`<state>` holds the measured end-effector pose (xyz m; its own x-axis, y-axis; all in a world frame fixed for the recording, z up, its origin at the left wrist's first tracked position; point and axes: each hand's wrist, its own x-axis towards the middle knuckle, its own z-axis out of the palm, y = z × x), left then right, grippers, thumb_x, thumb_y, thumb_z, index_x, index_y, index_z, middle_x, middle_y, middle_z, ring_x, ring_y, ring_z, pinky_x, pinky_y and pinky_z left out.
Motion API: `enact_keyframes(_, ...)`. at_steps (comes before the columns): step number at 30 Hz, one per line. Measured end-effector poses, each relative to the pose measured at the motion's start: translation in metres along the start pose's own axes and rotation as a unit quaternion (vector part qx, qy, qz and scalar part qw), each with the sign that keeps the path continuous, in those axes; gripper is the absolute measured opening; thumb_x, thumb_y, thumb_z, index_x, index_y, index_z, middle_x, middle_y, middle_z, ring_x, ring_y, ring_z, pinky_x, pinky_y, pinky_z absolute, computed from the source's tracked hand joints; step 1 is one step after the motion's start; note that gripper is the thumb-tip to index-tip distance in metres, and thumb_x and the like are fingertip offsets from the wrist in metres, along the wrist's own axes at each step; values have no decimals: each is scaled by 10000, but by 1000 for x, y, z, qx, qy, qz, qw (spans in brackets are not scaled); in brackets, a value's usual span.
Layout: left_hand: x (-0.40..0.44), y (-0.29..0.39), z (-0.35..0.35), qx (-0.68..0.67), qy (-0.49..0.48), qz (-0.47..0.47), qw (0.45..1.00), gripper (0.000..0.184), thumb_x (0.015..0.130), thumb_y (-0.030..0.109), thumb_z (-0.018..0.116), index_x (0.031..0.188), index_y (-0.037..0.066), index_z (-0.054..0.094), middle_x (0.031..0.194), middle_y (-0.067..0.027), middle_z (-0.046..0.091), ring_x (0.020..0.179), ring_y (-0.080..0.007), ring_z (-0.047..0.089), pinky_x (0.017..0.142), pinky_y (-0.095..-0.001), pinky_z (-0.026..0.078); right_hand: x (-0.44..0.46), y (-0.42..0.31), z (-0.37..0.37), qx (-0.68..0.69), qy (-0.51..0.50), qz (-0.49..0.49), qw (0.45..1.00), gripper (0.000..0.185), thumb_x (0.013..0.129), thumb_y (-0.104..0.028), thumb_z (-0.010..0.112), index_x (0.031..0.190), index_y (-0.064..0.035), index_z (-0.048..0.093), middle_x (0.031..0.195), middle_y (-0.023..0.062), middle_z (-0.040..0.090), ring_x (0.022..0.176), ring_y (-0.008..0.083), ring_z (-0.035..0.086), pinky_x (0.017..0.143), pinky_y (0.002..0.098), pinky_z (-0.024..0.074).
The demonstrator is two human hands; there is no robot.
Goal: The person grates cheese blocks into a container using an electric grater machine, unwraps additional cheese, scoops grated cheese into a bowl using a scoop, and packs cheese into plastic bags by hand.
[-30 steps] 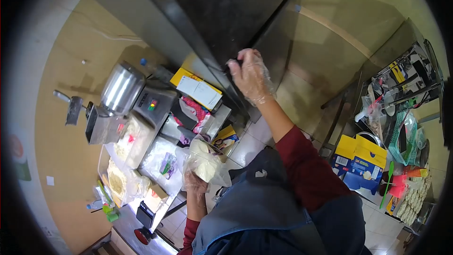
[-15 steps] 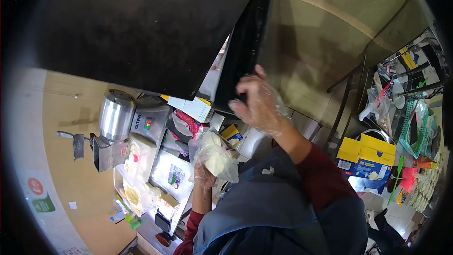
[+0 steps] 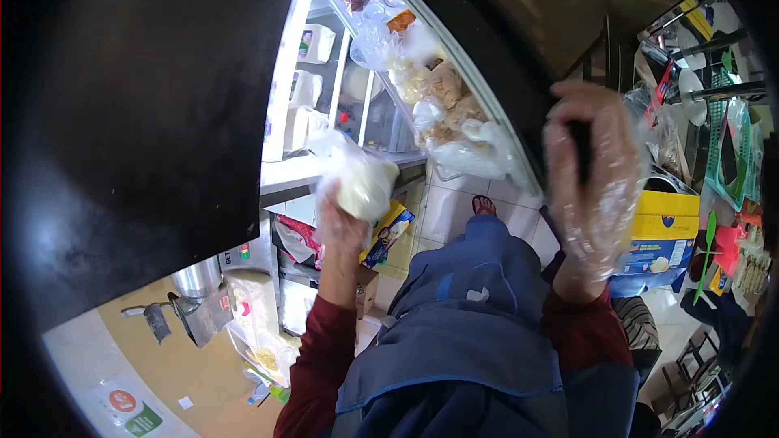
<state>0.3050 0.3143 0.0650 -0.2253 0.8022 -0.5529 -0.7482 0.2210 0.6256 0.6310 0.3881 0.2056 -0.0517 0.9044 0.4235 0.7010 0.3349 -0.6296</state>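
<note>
A lit refrigerator stands open, its dark door swung out to the right. Plastic bags of food fill the door's inner side, and white packages sit on the shelves inside. My left hand, slightly blurred, holds a clear plastic bag with a pale block in front of the refrigerator opening. My right hand, in a clear plastic glove, is raised beside the door's outer edge, its fingers curved and apart with nothing seen between them.
A metal machine is at the lower left, near a tub of pale food. A yellow and blue box lies below the refrigerator. At the right are another yellow and blue box, a green basket and a green utensil.
The refrigerator door has swung open and its lit inside has come into view. My left hand has brought the bag up to the opening. My right hand has moved right with the door.
</note>
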Motion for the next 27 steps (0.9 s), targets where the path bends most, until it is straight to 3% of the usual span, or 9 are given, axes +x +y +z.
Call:
enact_keyframes(2, 28, 19, 17, -27, -28, 28, 999, 554, 866, 274, 542, 1335, 21, 390, 1277, -171, 520, 1142, -326, 541, 985, -491, 447, 7, 24, -2, 96, 49, -13, 994, 73, 845, -23, 531, 916, -16, 546, 993, 154, 624, 926, 226, 601, 832, 339, 455)
enact_keyframes(4, 63, 40, 23, -69, 22, 76, 994, 459, 891, 295, 501, 1270, 37, 474, 1216, -162, 560, 1106, -307, 563, 944, -481, 470, 12, 36, -3, 107, 53, 11, 993, 94, 883, 2, 471, 939, -18, 544, 1014, 159, 624, 949, 211, 593, 869, 331, 450)
enact_keyframes(6, 89, 62, 46, -42, 124, 162, 978, 521, 893, 306, 497, 1320, 18, 420, 1268, -166, 531, 1138, -300, 550, 942, -467, 470, 18, 44, -3, 146, 120, 19, 982, 127, 798, 101, 481, 854, 18, 559, 902, 176, 632, 892, 257, 629, 807, 342, 468)
enact_keyframes(9, 145, 108, 31, -111, 54, 222, 967, 449, 900, 268, 497, 1264, 5, 473, 1243, -176, 548, 1104, -287, 568, 907, -447, 483, 20, 56, -8, 133, 114, 19, 984, 129, 835, 69, 451, 856, 21, 568, 893, 171, 638, 881, 253, 628, 823, 332, 458)
enact_keyframes(12, 177, 134, 32, -109, 64, 254, 959, 444, 898, 266, 507, 1258, 8, 476, 1228, -171, 550, 1096, -283, 567, 906, -438, 479, 21, 58, -12, 124, 108, 30, 986, 137, 858, 21, 437, 859, 19, 573, 896, 160, 641, 881, 244, 621, 825, 328, 451)
enact_keyframes(14, 196, 149, 29, -105, 81, 274, 953, 440, 896, 264, 513, 1254, 11, 478, 1218, -168, 552, 1090, -280, 566, 906, -431, 477, 19, 61, -14, 129, 48, 52, 989, 191, 938, -8, 355, 942, -21, 546, 1037, 161, 598, 942, 185, 581, 859, 297, 451)
enact_keyframes(27, 222, 158, 19, -52, 148, 305, 939, 418, 886, 255, 555, 1229, 26, 491, 1153, -146, 565, 1054, -260, 559, 903, -390, 460, 17, 33, -8, 113, 57, 51, 991, 170, 866, 25, 405, 865, 20, 575, 934, 181, 626, 899, 237, 609, 841, 339, 445)
